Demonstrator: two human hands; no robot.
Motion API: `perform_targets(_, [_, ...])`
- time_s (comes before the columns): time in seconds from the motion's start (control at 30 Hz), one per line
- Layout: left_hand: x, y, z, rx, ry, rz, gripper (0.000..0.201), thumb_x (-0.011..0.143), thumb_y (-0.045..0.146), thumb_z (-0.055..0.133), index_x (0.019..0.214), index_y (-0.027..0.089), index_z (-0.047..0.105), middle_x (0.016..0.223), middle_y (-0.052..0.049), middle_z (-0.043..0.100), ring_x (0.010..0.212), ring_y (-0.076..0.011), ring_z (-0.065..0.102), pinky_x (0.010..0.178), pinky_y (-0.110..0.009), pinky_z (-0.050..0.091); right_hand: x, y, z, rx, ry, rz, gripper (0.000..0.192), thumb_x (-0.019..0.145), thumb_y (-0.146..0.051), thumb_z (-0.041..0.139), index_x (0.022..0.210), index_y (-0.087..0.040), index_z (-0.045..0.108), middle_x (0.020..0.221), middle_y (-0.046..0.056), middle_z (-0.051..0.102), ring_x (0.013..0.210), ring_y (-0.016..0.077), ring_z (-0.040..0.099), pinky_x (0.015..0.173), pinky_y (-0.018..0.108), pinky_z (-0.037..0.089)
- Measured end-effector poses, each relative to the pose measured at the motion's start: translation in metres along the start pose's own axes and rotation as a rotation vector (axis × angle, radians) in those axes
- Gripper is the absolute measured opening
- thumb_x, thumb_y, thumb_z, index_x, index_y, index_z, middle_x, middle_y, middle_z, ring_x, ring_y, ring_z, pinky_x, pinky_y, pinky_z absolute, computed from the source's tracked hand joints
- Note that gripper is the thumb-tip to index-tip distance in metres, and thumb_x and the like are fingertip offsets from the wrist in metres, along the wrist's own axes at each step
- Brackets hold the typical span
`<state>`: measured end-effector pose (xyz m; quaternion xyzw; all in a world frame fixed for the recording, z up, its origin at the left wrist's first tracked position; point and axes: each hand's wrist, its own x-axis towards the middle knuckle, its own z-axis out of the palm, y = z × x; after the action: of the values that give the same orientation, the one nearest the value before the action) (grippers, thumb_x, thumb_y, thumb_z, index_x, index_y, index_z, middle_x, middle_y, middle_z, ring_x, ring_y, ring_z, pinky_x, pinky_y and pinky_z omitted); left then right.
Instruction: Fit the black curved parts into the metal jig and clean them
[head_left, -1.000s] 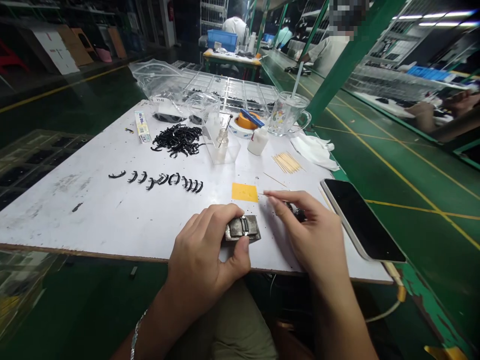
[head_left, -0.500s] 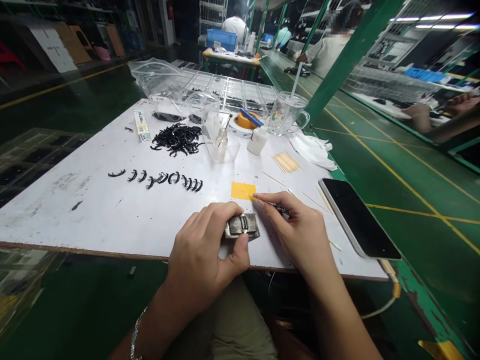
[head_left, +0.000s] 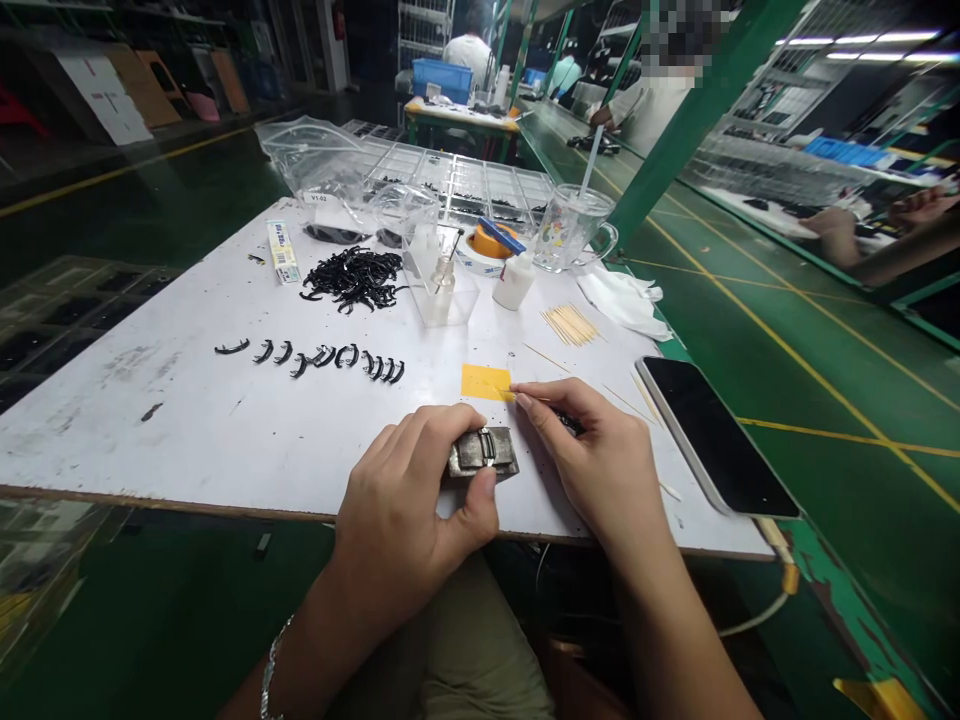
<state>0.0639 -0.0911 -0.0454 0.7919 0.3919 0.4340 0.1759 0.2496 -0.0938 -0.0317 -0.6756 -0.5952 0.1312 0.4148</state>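
- Left hand (head_left: 409,500) clamped on a small grey metal block (head_left: 484,452) at the near edge of the tabletop (head_left: 187,430): thumb on its near side, fingers curled over the far-left end.
- Block lies flat, long axis left-right, top face up with a curved groove across the middle.
- Right hand (head_left: 600,455) just right of the block, fingers pinched together on a thin stick (head_left: 513,393); something dark sits under the fingers, too hidden to identify.
- Stick points left and slightly far, tip touching the near-right corner of the yellow pad (head_left: 486,381).
- Yellow pad lies flat just beyond the block, between the two hands.
- Black phone (head_left: 712,435) right of the right hand, screen up, long axis running near-right to far-left, near end overhanging the tabletop edge.
- Row of black curved parts (head_left: 322,357) left and far of the pad, laid out left-right, well apart from the hands.
- Pile of the same black parts (head_left: 352,277) further back; white tube (head_left: 283,251) to its left.
- Loose wooden sticks (head_left: 571,324) far-right of the pad; white cloth (head_left: 626,300) beyond them.
- Clear box (head_left: 442,285) holding a small bottle, white bottle (head_left: 514,281), orange tape roll (head_left: 491,243), clear cup (head_left: 574,228) with straw line the far side.
- Nothing between hands and pad.
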Motion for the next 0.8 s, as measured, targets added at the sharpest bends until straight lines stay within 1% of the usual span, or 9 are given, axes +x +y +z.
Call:
perform_targets(0.37, [-0.0016,0.0,-0.0001,-0.007,-0.008,-0.023,0.019,0.097,0.026,0.049,0.116,0.024,0.05,0.1,0.0,0.063,0.085,-0.0162,0.06,0.076,-0.028,0.045,0.0024,0.0005,0.0019,0.006,-0.043,0.003,0.012,0.09,-0.028,0.067,0.096,-0.023,0.076,0.097,0.0,0.081,0.083,0.0182,0.074,0.074,0.029,0.054])
perform_targets(0.5, [-0.0015,-0.0003,-0.0004,0.0,-0.017,-0.023,0.019,0.097,0.027,0.048,0.115,0.024,0.05,0.099,-0.001,0.064,0.088,-0.0176,0.061,0.077,-0.029,0.046,0.0017,0.0005,0.001,0.011,-0.033,-0.002,0.011,0.09,-0.028,0.067,0.095,-0.023,0.076,0.095,0.0,0.081,0.082,0.0174,0.074,0.075,0.028,0.055])
perform_targets(0.63, [-0.0012,0.0,-0.0006,0.014,-0.016,-0.025,0.019,0.097,0.027,0.048,0.115,0.024,0.05,0.099,-0.002,0.064,0.087,-0.0186,0.062,0.077,-0.03,0.047,0.002,-0.0004,0.0012,-0.005,-0.008,-0.022,0.012,0.09,-0.028,0.067,0.094,-0.022,0.076,0.093,0.001,0.081,0.079,0.0179,0.073,0.074,0.03,0.056])
perform_targets(0.8, [-0.0009,0.0004,-0.0006,0.017,-0.017,-0.02,0.02,0.096,0.027,0.048,0.116,0.024,0.05,0.099,-0.002,0.065,0.087,-0.019,0.063,0.077,-0.031,0.048,0.0007,-0.0016,0.0004,0.024,-0.034,-0.009,0.011,0.09,-0.028,0.067,0.095,-0.023,0.075,0.099,0.003,0.081,0.087,0.0211,0.075,0.079,0.035,0.058])
